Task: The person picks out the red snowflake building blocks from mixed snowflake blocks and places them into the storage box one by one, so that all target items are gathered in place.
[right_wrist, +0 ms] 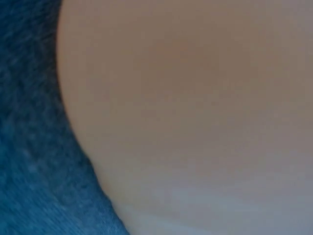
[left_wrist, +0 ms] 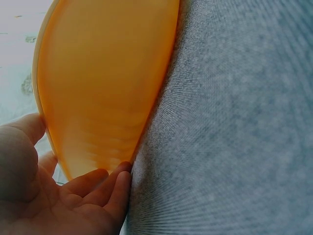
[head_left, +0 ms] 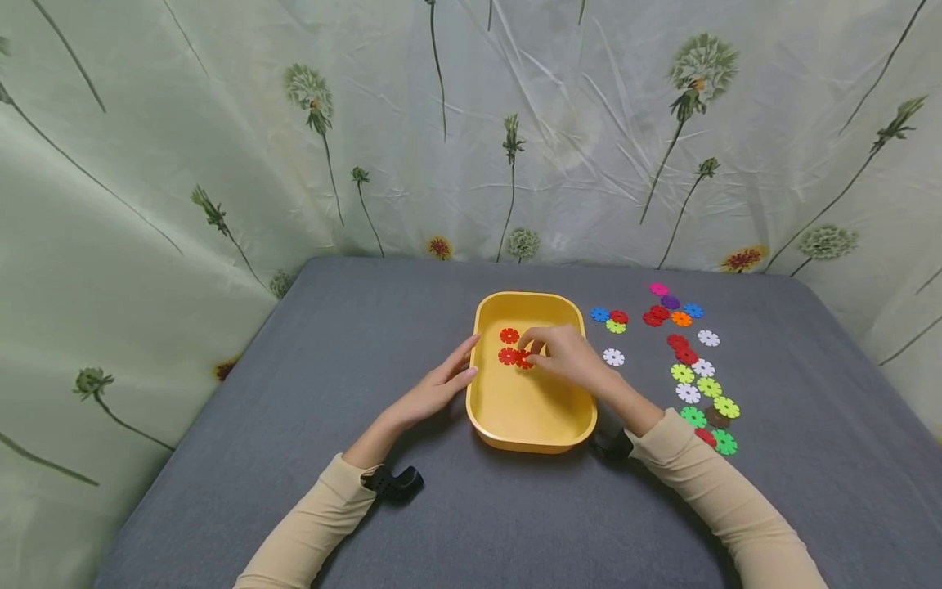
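A yellow plastic tub (head_left: 530, 417) stands on the grey cloth in the head view. Two red flower-shaped discs (head_left: 509, 336) lie on its floor. My right hand (head_left: 562, 353) reaches into the tub over its right side, and its thumb and forefinger pinch another red flower-shaped disc (head_left: 524, 361) low beside them. Against the tub's left side rests my left hand (head_left: 436, 390), fingers extended. The left wrist view shows the fingers of the left hand (left_wrist: 73, 203) touching the tub's outer wall (left_wrist: 107, 73). Only a blurred tub wall (right_wrist: 195, 122) fills the right wrist view; the hand is hidden there.
To the tub's right lie several loose flower discs, among them a white one (head_left: 614, 357), a blue one (head_left: 599, 314), an orange one (head_left: 681, 319) and a green one (head_left: 724, 442). The right forearm passes close to them. A flower-printed curtain (head_left: 412, 164) hangs behind the table.
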A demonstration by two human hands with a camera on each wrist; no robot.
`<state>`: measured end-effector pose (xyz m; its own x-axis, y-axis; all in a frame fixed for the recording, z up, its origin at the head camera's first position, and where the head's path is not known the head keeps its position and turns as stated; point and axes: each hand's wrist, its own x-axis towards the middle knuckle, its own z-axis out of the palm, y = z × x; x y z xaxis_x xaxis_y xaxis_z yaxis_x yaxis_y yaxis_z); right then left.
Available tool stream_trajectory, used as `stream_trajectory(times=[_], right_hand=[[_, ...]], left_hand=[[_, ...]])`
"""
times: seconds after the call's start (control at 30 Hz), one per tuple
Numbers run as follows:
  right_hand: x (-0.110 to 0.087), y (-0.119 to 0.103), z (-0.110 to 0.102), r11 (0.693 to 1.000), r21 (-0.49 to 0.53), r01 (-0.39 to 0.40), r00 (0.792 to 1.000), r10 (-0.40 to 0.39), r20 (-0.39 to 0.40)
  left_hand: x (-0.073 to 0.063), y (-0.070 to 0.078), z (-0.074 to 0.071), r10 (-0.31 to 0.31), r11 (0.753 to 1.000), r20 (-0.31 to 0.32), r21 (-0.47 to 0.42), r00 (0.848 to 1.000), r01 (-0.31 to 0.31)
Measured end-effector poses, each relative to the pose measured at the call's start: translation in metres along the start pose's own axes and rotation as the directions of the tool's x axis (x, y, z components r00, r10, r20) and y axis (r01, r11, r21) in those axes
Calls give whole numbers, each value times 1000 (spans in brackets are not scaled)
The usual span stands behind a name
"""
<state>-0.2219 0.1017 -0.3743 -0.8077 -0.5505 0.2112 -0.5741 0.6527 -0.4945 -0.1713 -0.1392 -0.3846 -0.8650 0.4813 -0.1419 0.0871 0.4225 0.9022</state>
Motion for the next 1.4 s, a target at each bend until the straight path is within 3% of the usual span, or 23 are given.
stream_trajectory(times=[1.13,1.4], right_hand=[[8,-5,14,1000,24,-8,996,6,92],[10,-3,18,1000,-17,-10,993,12,113]], left_hand=[[1,-1,0,10,1000,6,-11,1000,-10],[1,-1,-1,12,1000,12,-19,1000,-12]])
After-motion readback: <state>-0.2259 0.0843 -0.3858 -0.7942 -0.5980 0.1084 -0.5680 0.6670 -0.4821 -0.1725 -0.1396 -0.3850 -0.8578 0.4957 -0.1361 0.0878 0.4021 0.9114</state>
